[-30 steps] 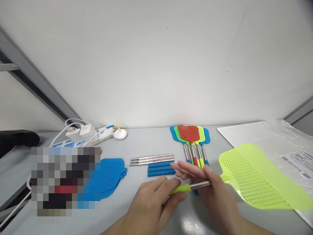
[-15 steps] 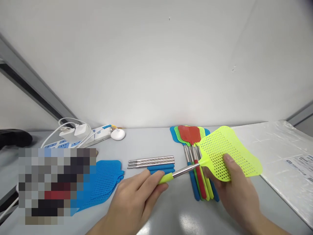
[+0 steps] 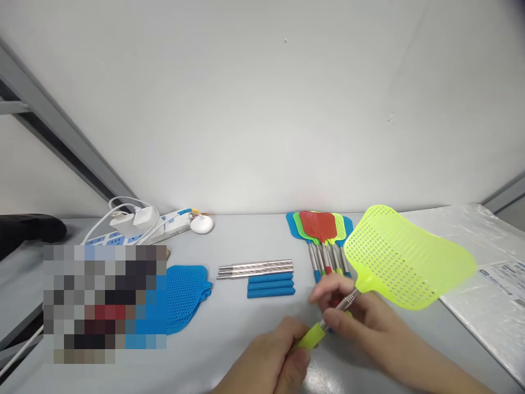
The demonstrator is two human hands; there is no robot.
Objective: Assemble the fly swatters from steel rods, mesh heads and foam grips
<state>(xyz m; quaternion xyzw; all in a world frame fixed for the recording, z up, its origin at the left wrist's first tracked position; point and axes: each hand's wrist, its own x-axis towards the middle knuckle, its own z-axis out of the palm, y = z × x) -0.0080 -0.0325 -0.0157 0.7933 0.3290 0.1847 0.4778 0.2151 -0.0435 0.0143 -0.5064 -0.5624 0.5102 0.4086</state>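
Note:
A yellow-green fly swatter (image 3: pixel 404 257) is held between my two hands, its perforated head pointing up and right. My left hand (image 3: pixel 273 355) is closed around its yellow-green grip. My right hand (image 3: pixel 361 323) has its thumb and fingers around the metal rod just below the head. Behind my right hand lies a row of fly swatters (image 3: pixel 320 225) with red, green, yellow and blue heads; their grips are partly hidden by that hand. Left of them lie several metal rods (image 3: pixel 256 268) and blue handle grips (image 3: pixel 270 285). Blue swatter heads (image 3: pixel 186 295) are stacked further left.
A power strip (image 3: pixel 172 224) with white plugs and cables stands at the back left, beside a round white device (image 3: pixel 202 224). A pixelated patch hides the left front. Clear plastic packaging (image 3: pixel 471 235) lies along the right. A white wall rises behind the table.
My right hand has shifted from the swatter's head down to its metal rod. My left hand has moved right and towards me with the grip, uncovering the blue handle grips.

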